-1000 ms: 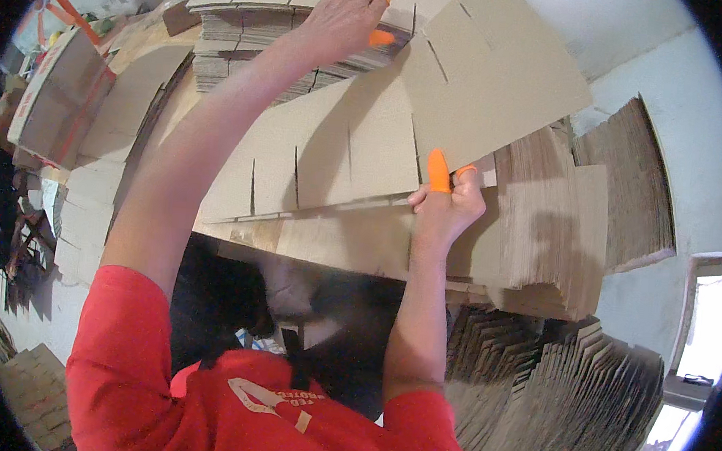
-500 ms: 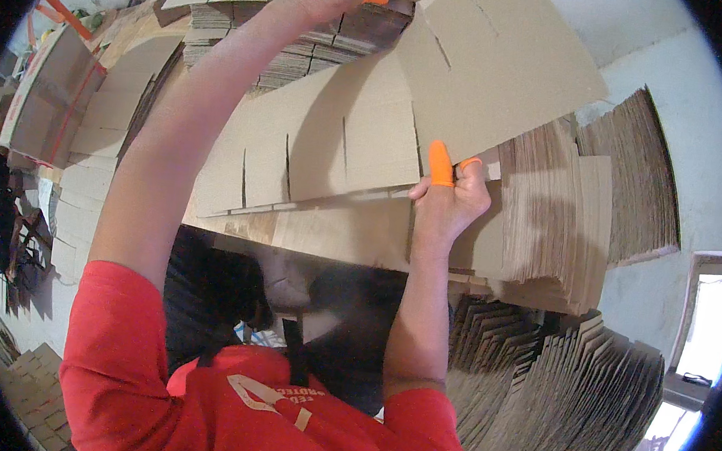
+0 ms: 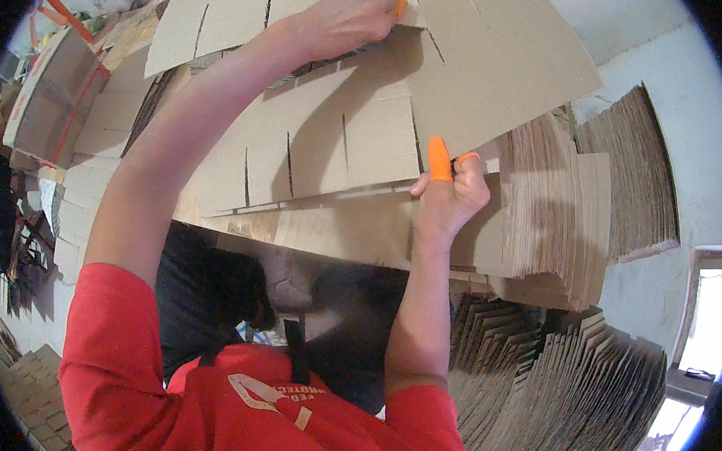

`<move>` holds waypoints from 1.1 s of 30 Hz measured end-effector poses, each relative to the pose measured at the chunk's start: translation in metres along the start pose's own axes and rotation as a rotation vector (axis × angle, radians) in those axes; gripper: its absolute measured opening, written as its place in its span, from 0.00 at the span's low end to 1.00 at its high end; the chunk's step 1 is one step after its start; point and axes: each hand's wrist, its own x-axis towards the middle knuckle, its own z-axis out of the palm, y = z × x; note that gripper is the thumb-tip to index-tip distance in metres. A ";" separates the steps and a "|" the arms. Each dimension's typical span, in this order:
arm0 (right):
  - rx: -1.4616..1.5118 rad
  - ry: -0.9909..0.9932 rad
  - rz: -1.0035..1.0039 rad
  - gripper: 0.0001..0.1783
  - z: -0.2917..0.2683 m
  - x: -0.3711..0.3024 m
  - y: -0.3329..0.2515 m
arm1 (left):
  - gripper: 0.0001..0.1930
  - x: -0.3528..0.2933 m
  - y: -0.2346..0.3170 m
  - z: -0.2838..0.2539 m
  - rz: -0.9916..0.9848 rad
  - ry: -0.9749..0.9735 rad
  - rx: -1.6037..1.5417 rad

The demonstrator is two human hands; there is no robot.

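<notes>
At the top, my left hand [image 3: 351,23] reaches over a stack and pinches the near right end of a slotted cardboard strip [image 3: 233,14], which lies raised at a tilt. An orange finger cot shows on one fingertip. My right hand [image 3: 455,190] closes on the lower corner of a wide cardboard sheet [image 3: 509,68], its cot-covered index finger lying along the sheet; a second finger with an orange cot is curled. Left of it, another slotted cardboard strip [image 3: 320,150] lies on the bench, its right end close to the thumb.
Upright cardboard bundles [image 3: 541,206] stand on the bench's right, with a darker stack [image 3: 632,175] by the wall. Below the bench edge are many leaning slotted pieces [image 3: 567,403]. A red-strapped cardboard bundle [image 3: 52,104] stands at far left, near an orange frame [image 3: 56,6].
My left hand has moved slightly down and right, and the upper slotted strip has shifted toward me over its stack. My right hand stays nearly still.
</notes>
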 end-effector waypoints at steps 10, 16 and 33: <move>-0.120 -0.013 -0.131 0.11 -0.005 0.011 -0.021 | 0.19 -0.017 0.046 -0.040 0.163 -0.144 -0.032; -0.179 0.035 -0.209 0.08 -0.011 0.007 -0.018 | 0.11 -0.046 0.112 -0.074 0.270 -0.088 -0.089; -0.050 0.097 -0.013 0.06 -0.004 0.001 -0.002 | 0.19 0.000 -0.034 0.080 -0.227 -0.122 0.008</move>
